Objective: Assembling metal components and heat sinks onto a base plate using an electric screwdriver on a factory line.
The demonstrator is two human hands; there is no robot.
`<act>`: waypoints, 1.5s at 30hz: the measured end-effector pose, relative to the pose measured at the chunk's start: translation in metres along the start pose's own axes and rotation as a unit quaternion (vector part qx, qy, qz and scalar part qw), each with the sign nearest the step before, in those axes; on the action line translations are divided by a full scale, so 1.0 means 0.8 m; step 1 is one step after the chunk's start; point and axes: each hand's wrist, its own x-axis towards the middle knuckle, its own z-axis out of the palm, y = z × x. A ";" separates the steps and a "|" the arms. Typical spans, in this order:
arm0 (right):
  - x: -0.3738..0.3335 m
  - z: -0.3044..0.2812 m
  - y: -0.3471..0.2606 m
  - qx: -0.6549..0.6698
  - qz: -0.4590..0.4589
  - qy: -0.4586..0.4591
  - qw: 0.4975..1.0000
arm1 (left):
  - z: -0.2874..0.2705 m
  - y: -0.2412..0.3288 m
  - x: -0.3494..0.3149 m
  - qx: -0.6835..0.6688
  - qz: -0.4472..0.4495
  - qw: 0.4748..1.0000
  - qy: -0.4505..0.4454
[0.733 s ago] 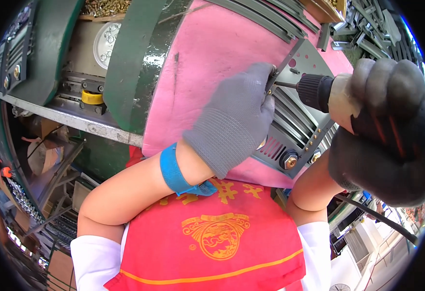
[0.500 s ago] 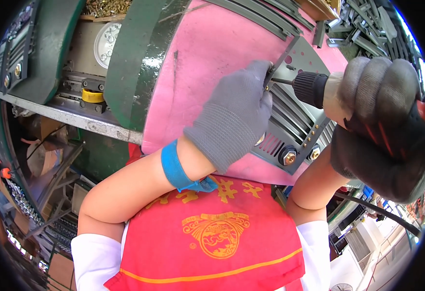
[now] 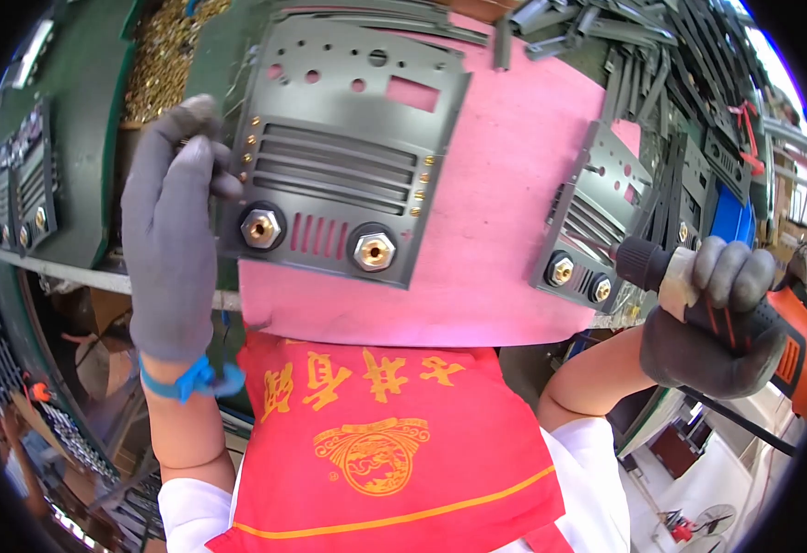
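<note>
A grey metal panel (image 3: 348,111) lies nearly flat on the pink mat (image 3: 505,166), with slots, holes, small brass screws and two large brass-centred nuts on black washers. By its left edge is my left hand (image 3: 173,230) in a grey glove, fingers bent and pinched together; anything small between the fingertips is hard to make out. My right hand (image 3: 717,313), gloved in grey and black, grips an orange and black power screwdriver (image 3: 647,263). Its thin bit points left, in front of a second, similar panel (image 3: 597,203) at the mat's right side.
A heap of small brass screws (image 3: 168,55) lies at the far left. Loose dark metal strips (image 3: 597,23) pile up at the far right, near more panels (image 3: 694,180). Another panel (image 3: 25,184) stands at the left. A black cable (image 3: 744,424) trails below the screwdriver.
My left hand has left the tilted panel's edge and moved left. The screwdriver has drawn away from that edge, lower and to the right. One panel now lies flat in front of me.
</note>
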 end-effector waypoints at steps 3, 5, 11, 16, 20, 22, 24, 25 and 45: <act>-0.021 -0.008 -0.010 -0.042 -0.001 0.074 0.996 | 0.036 0.028 -0.027 -0.118 -0.127 0.946 -0.274; -0.023 -0.008 -0.023 0.043 -0.014 0.092 0.995 | 0.085 0.028 -0.049 -0.174 -0.186 0.899 -0.356; -0.005 -0.020 -0.036 0.117 -0.055 0.002 0.992 | 0.189 0.002 -0.060 -0.224 -0.292 0.808 -0.460; -0.004 -0.020 -0.018 0.140 -0.072 -0.004 0.987 | 0.206 -0.007 -0.064 -0.275 -0.336 0.772 -0.464; 0.000 -0.016 -0.015 0.171 -0.085 -0.019 0.981 | 0.203 -0.012 -0.063 -0.279 -0.329 0.782 -0.450; 0.001 -0.014 -0.014 0.173 -0.092 -0.008 0.981 | 0.204 -0.016 -0.062 -0.286 -0.340 0.777 -0.447; 0.001 -0.013 -0.012 0.169 -0.105 0.014 0.980 | 0.205 -0.018 -0.060 -0.297 -0.341 0.771 -0.447; 0.000 -0.012 -0.012 0.167 -0.111 0.024 0.979 | 0.205 -0.018 -0.059 -0.279 -0.341 0.776 -0.451; -0.016 -0.041 -0.020 0.201 -0.110 0.090 0.969 | 0.202 -0.004 -0.063 -0.124 -0.250 0.843 -0.459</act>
